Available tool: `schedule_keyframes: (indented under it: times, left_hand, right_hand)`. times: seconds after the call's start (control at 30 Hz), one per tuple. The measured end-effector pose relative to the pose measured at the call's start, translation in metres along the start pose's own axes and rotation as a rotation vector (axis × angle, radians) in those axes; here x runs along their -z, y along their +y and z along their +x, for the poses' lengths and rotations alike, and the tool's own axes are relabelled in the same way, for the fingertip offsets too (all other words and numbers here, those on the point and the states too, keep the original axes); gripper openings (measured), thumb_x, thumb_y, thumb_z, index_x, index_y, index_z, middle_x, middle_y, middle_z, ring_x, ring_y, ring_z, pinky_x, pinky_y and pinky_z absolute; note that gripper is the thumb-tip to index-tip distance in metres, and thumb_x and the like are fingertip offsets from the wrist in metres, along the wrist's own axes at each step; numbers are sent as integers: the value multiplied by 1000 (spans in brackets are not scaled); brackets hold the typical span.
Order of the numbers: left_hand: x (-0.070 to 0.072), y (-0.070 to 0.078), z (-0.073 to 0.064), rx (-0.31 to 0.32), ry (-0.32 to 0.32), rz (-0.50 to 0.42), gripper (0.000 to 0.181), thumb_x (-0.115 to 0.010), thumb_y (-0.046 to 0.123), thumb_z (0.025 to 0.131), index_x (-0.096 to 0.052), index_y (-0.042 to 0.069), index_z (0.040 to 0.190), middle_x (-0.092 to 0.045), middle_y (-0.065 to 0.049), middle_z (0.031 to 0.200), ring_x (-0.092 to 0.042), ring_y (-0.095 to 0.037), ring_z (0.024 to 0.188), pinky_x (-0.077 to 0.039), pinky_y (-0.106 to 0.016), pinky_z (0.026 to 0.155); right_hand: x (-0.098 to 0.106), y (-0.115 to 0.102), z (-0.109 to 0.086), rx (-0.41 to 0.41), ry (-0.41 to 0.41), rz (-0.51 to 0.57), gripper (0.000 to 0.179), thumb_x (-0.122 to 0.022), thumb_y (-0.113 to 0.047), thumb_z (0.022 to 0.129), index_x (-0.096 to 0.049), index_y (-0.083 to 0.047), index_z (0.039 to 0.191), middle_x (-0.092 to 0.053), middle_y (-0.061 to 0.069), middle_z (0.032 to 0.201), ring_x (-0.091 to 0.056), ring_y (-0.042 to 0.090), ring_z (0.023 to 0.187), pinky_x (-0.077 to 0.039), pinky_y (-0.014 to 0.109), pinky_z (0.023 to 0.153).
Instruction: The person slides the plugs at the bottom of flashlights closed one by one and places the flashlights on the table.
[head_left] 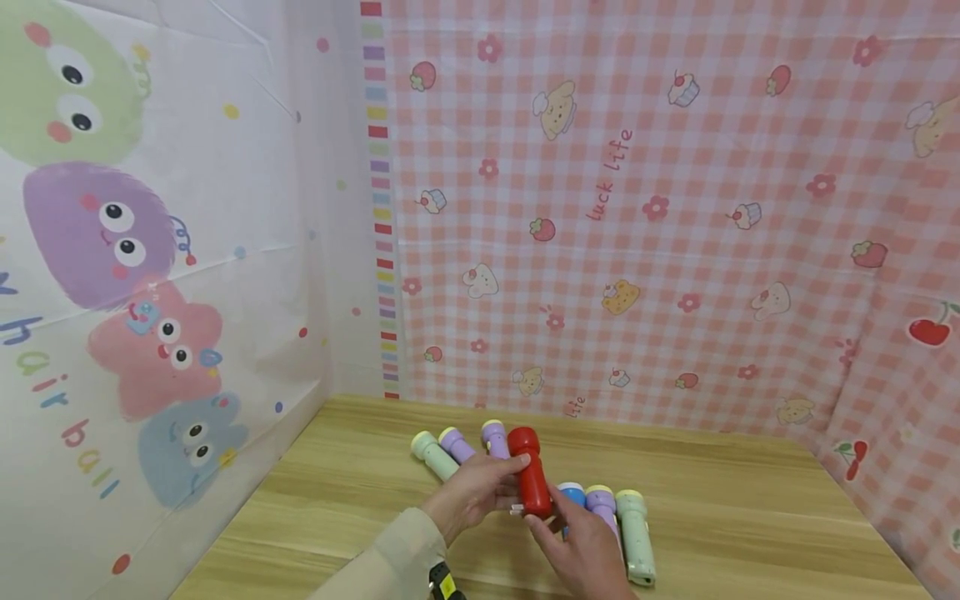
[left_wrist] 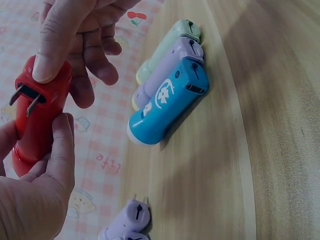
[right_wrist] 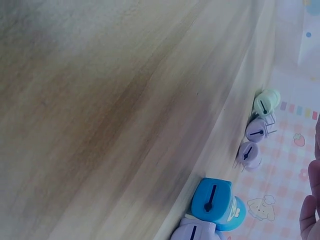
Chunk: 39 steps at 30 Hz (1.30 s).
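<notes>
A red flashlight [head_left: 531, 475] is held up over the table between both hands. Its two metal plug prongs [left_wrist: 25, 100] stand out from the end in the left wrist view. My left hand [head_left: 476, 492] grips the flashlight's body, thumb on one side and fingers round the other. At the prong end, my right hand [head_left: 588, 546] pinches the flashlight, its thumb pressing beside the prongs and its other fingers behind. Only some fingers [right_wrist: 312, 195] show at the edge of the right wrist view. Nearest the right hand lies a blue flashlight [left_wrist: 167, 102].
Beside the blue one lie a purple flashlight [left_wrist: 165, 75] and a light green flashlight [head_left: 636, 537]. Farther left on the wooden table [head_left: 750, 517] are another green flashlight [head_left: 433, 454] and two purple flashlights [right_wrist: 257, 130]. A pink checked cloth [head_left: 637, 250] hangs behind the table.
</notes>
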<state>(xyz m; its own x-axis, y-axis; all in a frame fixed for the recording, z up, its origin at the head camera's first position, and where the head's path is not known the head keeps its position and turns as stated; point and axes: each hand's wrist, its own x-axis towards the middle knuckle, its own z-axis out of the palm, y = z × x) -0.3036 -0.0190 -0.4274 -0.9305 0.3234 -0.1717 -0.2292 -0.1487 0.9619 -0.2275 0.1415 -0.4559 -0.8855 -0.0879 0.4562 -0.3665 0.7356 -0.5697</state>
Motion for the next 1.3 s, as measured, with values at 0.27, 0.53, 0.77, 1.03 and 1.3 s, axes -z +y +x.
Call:
schedule_keyframes:
  times: [0.27,0.53,0.77,1.03,1.3]
  left_hand:
    - [1,-2,-1,-13,-2,12,42,-63,21,98,-57,-14,120,-71,-19,99,-70,-23,83,-58,-39,80]
    - [2,-4,-1,-6,-4,-1,41,-63,20,98,-57,-15,120,-71,-19,98,-70,-23,83,-58,-40,81]
    - [5,-5,2,-4,-1,3,43,-63,20,98,-56,-15,122,-71,-19,101,-70,-24,86,-57,-42,84]
    - [4,-4,1,8,6,8,45,-64,22,98,-56,-15,121,-71,-16,98,-69,-23,85,-57,-42,85]
    - [5,-2,-1,11,-4,13,46,-63,23,98,-55,-15,123,-70,-17,100,-68,-24,89,-56,-43,86]
  right_hand:
    - [0,1,-1,22,-28,6,53,-66,-41,95,-62,-4,131,-69,-9,84,-62,3,72,-49,22,59]
    - [0,4,-1,39,-42,20,48,-65,-35,97,-61,-2,132,-69,-8,86,-58,1,71,-49,23,61]
    - [-1,6,-2,39,-41,26,43,-65,-26,97,-62,-2,132,-71,-6,90,-57,1,73,-50,24,64]
    - [0,6,-2,55,-42,26,41,-66,-23,96,-61,-1,131,-72,-4,92,-58,1,74,-51,25,66]
    - [1,6,-1,48,-74,62,43,-65,-23,97,-60,0,133,-72,-3,94,-61,4,77,-52,23,65]
